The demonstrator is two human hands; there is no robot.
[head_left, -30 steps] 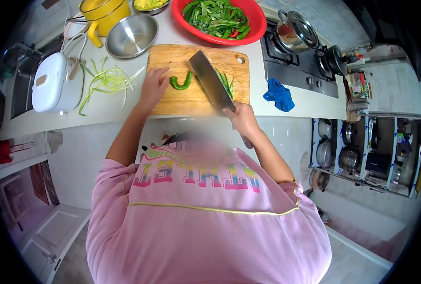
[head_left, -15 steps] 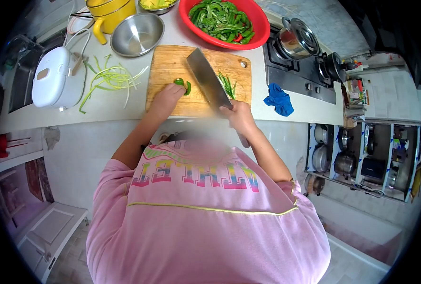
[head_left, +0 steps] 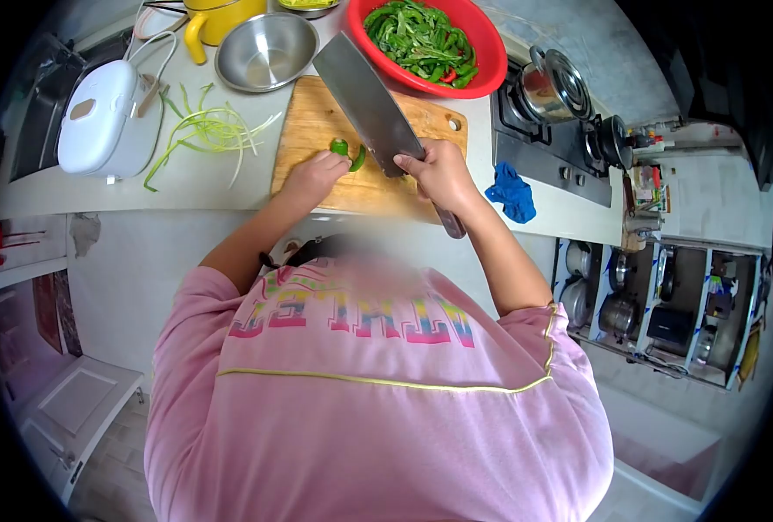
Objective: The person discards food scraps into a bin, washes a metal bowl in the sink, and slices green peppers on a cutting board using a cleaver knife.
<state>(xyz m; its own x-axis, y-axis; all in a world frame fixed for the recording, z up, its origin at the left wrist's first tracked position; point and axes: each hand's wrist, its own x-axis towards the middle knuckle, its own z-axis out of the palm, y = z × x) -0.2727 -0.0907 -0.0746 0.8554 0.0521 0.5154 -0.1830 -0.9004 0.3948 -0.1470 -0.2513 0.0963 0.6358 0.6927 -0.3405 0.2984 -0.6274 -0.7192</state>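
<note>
My right hand [head_left: 444, 177] grips the handle of a wide cleaver [head_left: 364, 100], its blade held over the wooden cutting board [head_left: 312, 113] and pointing toward the far left. At the board's near left, my left hand [head_left: 315, 177] has its fingers closed at a small green pepper piece [head_left: 339, 147]. A curved green pepper strip [head_left: 358, 158] lies beside those fingertips. The blade is a little to the right of the pepper and apart from it. The cleaver and right hand cover part of the board's right side.
Beyond the board are a steel bowl [head_left: 267, 52] and a red basin [head_left: 493, 74] of cut green peppers. Long green stalks [head_left: 208, 130] and a white appliance [head_left: 108, 122] lie left. A blue cloth [head_left: 511, 192] and a stove [head_left: 550, 152] with pots are right.
My right hand has lifted the cleaver up and away from me. The green shreds on the board's right are now hidden behind it. My left hand stays at the pepper; the view has shifted slightly.
</note>
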